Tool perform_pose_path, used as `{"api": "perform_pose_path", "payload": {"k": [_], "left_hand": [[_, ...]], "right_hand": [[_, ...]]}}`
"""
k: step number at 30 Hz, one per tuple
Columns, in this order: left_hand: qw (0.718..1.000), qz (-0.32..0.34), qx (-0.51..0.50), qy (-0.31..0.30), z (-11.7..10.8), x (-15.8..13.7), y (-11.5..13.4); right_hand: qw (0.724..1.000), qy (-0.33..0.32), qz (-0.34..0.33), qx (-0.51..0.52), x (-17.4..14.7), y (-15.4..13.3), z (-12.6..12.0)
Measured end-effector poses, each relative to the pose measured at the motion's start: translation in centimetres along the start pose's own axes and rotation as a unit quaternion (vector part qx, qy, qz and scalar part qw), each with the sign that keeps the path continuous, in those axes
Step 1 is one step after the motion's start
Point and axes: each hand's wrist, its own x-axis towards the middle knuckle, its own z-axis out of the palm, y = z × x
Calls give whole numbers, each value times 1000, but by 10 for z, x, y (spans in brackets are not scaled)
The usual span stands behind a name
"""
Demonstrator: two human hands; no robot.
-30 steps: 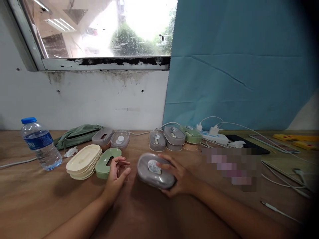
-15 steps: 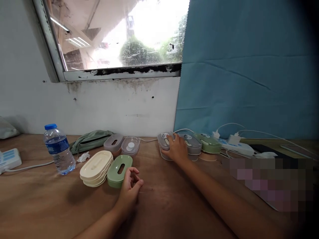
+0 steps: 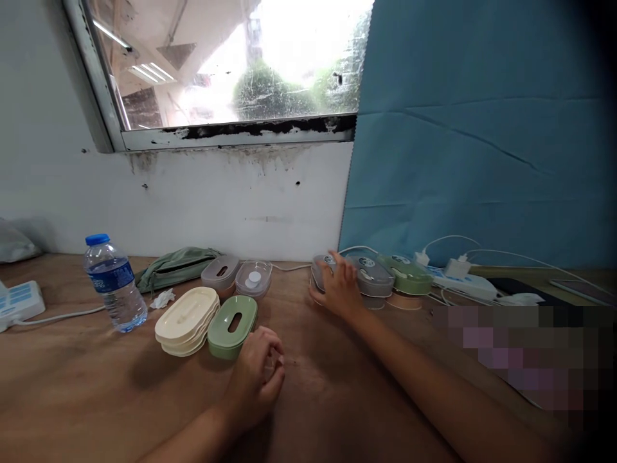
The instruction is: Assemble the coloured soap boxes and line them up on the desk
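Observation:
My left hand (image 3: pixel 258 370) rests above the table just right of a green oval box lid with a slot (image 3: pixel 233 323). Its fingers are curled in, and I see nothing held in them. Left of the green lid is a stack of cream oval lids (image 3: pixel 187 315). Farther off, my right hand (image 3: pixel 341 286) reaches over a grey translucent oval box (image 3: pixel 320 262), fingers spread and thumb at its front; the hand covers much of the box. Beside it stand another grey box (image 3: pixel 371 278) and a green-topped box (image 3: pixel 407 275).
A water bottle (image 3: pixel 112 283), crumpled tissue (image 3: pixel 162 298) and green pouch (image 3: pixel 180 272) are at left. Behind the stack sit a grey slotted box (image 3: pixel 220 272) and a clear-lidded box (image 3: pixel 253 276). Power strips (image 3: pixel 465 285) with cables lie at both sides.
My right hand has opened its fingers wider around the grey box. My left hand has curled more and shifted slightly right. The view has tilted a little.

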Motion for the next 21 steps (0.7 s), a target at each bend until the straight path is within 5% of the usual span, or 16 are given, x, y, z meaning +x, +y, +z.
{"api": "perform_pose_path", "payload": {"k": [4, 8, 11, 17, 21], "left_hand": [[985, 65, 155, -32, -17, -8, -2], [975, 25, 220, 32, -37, -12, -20], [967, -3, 252, 44, -47, -12, -35], [960, -23, 276, -41, -50, -10, -44], [965, 3, 263, -14, -50, -11, -41]], "right_hand": [[984, -31, -143, 97, -22, -39, -2], [952, -94, -222, 187, -36, -74, 1], [931, -124, -248, 236, -34, -89, 4], [911, -146, -265, 281, -30, -97, 10], [910, -135, -255, 297, -33, -91, 10]]}}
